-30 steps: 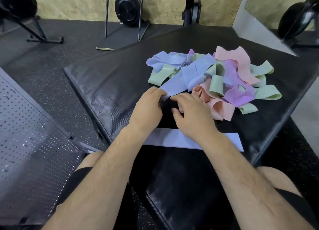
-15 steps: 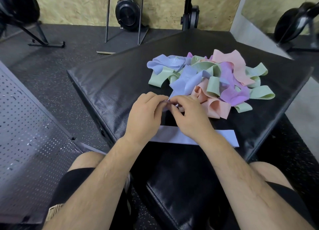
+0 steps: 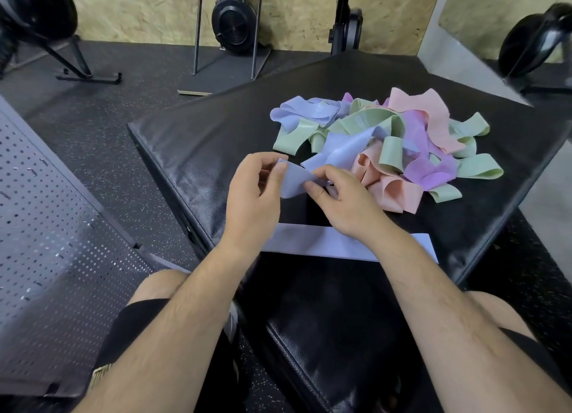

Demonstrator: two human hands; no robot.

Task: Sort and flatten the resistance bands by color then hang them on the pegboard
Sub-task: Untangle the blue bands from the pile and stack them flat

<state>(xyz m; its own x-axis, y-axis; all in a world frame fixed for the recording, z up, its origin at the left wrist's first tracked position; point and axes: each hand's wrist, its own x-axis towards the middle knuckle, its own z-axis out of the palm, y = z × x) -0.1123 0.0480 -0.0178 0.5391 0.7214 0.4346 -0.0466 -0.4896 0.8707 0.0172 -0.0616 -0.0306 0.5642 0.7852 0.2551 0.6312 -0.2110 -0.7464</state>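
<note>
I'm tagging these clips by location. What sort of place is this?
Most likely a gym: speckled rubber floor, a fan-wheel exercise machine by the wall, and a padded black box heaped with resistance bands.

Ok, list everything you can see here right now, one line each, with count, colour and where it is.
held band: one, pale blue, between both hands
flat band: one, pale blue, flattened at the block's near edge, under the wrists
band pile: count unclear, blue, green, pink and purple, tangled on the block's far right
padded block: one, black, centre
pegboard: one, dark grey, at left
gym machines: three partly seen, black, by the far wall
left hand: pinches the held band's end
right hand: pinches the same band
</note>
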